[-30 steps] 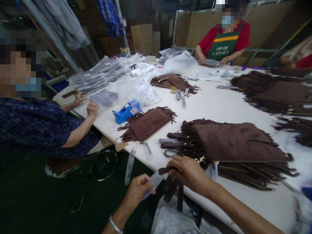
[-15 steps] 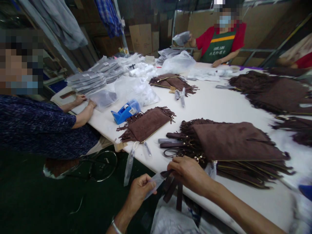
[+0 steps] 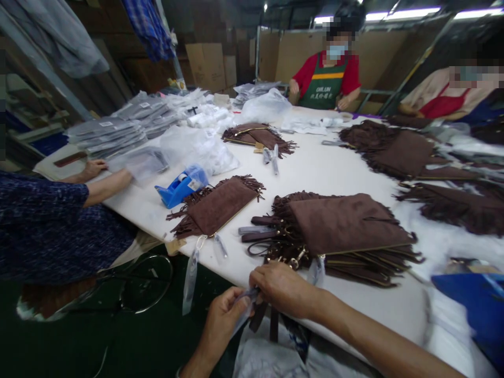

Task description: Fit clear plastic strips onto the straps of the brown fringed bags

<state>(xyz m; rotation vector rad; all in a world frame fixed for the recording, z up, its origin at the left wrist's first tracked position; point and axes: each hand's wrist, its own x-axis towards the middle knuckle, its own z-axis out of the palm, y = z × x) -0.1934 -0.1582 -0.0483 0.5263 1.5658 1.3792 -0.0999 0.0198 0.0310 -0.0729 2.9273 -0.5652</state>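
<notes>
At the near edge of the white table (image 3: 338,168), my left hand (image 3: 224,320) is closed on a small clear plastic sleeve (image 3: 241,315). My right hand (image 3: 281,287) is closed over the top of dark brown straps (image 3: 264,321) that hang off the table edge, right beside the sleeve. Just beyond my hands lies a stack of brown fringed suede bags (image 3: 346,231) with gold clasps and loose straps at its left end.
A single fringed bag (image 3: 214,207) and a blue tape dispenser (image 3: 179,186) lie to the left. Packed grey bags (image 3: 118,126) are stacked far left. More fringed bags (image 3: 397,152) lie right. A person in dark blue (image 3: 47,220) sits left; two others work at the far end.
My view has swung right and tilted up, showing a third person at the far right. My hands have drawn closer together over the straps and sleeve.
</notes>
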